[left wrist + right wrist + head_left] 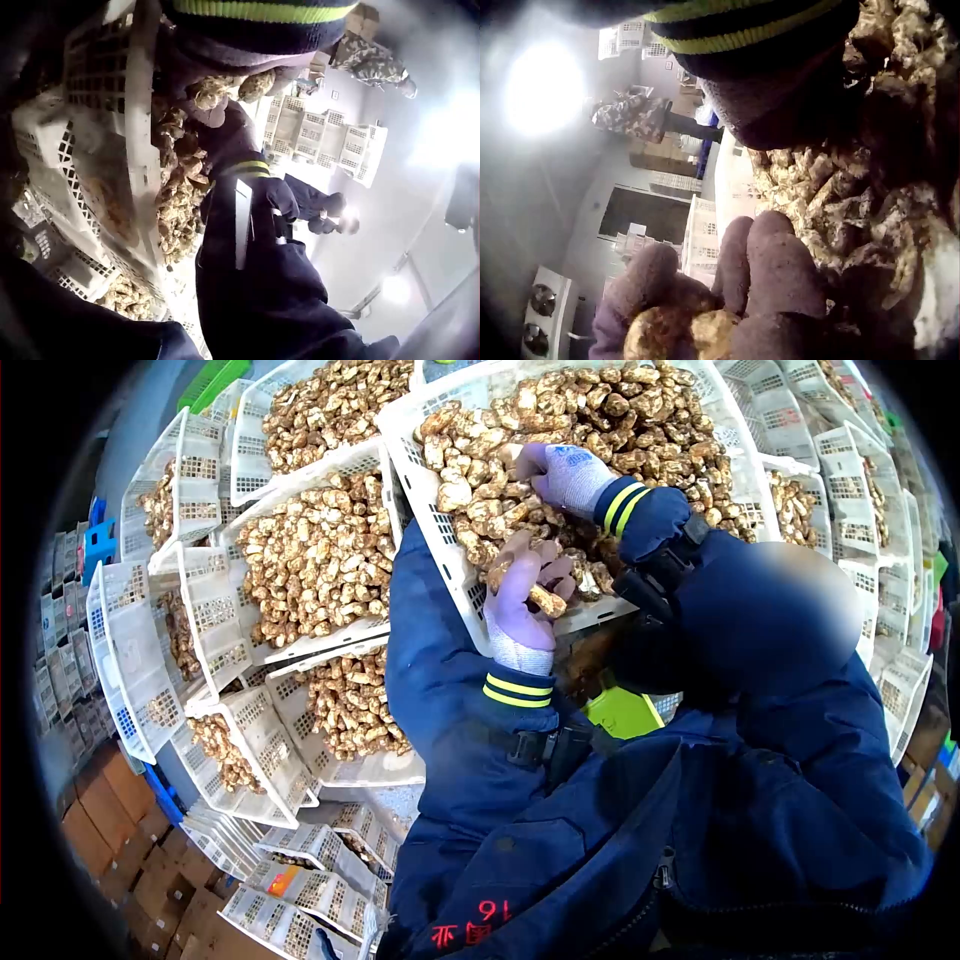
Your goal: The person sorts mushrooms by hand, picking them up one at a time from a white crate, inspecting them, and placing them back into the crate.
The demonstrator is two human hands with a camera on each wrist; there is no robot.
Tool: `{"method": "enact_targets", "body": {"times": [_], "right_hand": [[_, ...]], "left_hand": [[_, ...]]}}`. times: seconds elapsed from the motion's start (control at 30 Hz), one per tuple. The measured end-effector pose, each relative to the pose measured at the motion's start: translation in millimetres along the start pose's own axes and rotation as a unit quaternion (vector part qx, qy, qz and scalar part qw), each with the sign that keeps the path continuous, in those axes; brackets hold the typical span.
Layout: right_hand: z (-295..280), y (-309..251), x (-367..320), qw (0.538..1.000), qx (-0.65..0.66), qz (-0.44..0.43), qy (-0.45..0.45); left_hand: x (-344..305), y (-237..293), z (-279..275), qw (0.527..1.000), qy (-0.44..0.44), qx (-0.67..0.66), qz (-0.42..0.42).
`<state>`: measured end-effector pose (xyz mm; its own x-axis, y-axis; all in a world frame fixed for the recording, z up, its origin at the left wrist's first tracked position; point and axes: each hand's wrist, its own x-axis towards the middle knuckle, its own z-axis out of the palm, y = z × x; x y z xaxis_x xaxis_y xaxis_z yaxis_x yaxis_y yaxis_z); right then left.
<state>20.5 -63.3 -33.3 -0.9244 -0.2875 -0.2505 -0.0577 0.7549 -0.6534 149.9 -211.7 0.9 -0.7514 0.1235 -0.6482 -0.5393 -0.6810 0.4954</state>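
In the head view a white crate (445, 555) full of knobbly cream-and-brown produce pieces (640, 410) is in front of me. My left hand (518, 622), in a lilac knit glove, holds a stubby piece (546, 600) over the crate's near edge. Two pieces show at this hand in the right wrist view: a yellowish piece (649, 334) and a second piece (714, 330) between the gloved fingers (780, 262). My gloved right hand (575, 478) reaches into the crate, fingertips right at a pale piece (510, 457); I cannot tell whether it grips that piece.
More filled white crates stand on the left, such as one crate (215, 610) beside my arm, and others on the right (845, 475). Stacked crates (310, 895) and cardboard boxes (165, 890) are lower left. A person in camouflage (634, 116) is in the background.
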Motion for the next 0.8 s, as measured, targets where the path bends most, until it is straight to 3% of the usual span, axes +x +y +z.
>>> {"method": "enact_targets", "body": {"times": [0.07, 0.13, 0.17, 0.2, 0.27, 0.33, 0.4, 0.47, 0.6, 0.63, 0.67, 0.73, 0.77, 0.8], "right_hand": [[-6, -2, -3, 0.999, -0.033, 0.02, -0.032], [1, -8, -9, 0.992, -0.112, -0.057, 0.004], [4, -19, -13, 0.985, -0.168, -0.036, -0.016], [4, -33, -14, 0.975, -0.221, -0.015, -0.036], [17, -40, -6, 0.967, -0.254, -0.017, -0.024], [23, -37, 3, 0.966, -0.258, -0.008, -0.013], [22, -30, 4, 0.966, -0.253, -0.043, 0.001], [12, -19, 4, 0.989, -0.147, -0.012, 0.011], [-25, -5, -12, 0.997, 0.027, 0.064, 0.022], [-42, -23, -22, 0.992, 0.085, 0.088, -0.023], [-48, -31, -27, 0.996, 0.048, 0.032, -0.062], [-60, -55, -37, 0.988, 0.06, 0.035, -0.139], [-57, -51, -32, 0.996, -0.031, -0.049, -0.065], [-54, -46, -23, 0.998, -0.025, -0.052, -0.016]], "left_hand": [[5, -6, -8, 0.999, -0.024, -0.025, -0.003], [9, -8, -7, 0.998, -0.043, -0.051, -0.004], [5, -8, -1, 0.999, -0.01, -0.04, -0.004], [8, -12, -2, 0.997, -0.035, -0.063, 0.0], [20, -18, -21, 0.992, -0.089, -0.084, -0.007], [19, -17, -22, 0.995, -0.072, -0.07, 0.012], [17, -15, -19, 0.997, -0.047, -0.061, 0.024], [11, -7, -12, 0.998, -0.013, -0.055, 0.033], [15, -6, -19, 0.989, -0.057, -0.123, 0.052], [12, -2, -16, 0.989, -0.068, -0.124, 0.047], [9, 1, -12, 0.987, -0.072, -0.135, 0.046], [3, 4, -1, 0.983, -0.082, -0.157, 0.039], [9, 1, -9, 0.971, -0.153, -0.182, 0.037], [8, 1, -7, 0.971, -0.151, -0.181, 0.031]]}}
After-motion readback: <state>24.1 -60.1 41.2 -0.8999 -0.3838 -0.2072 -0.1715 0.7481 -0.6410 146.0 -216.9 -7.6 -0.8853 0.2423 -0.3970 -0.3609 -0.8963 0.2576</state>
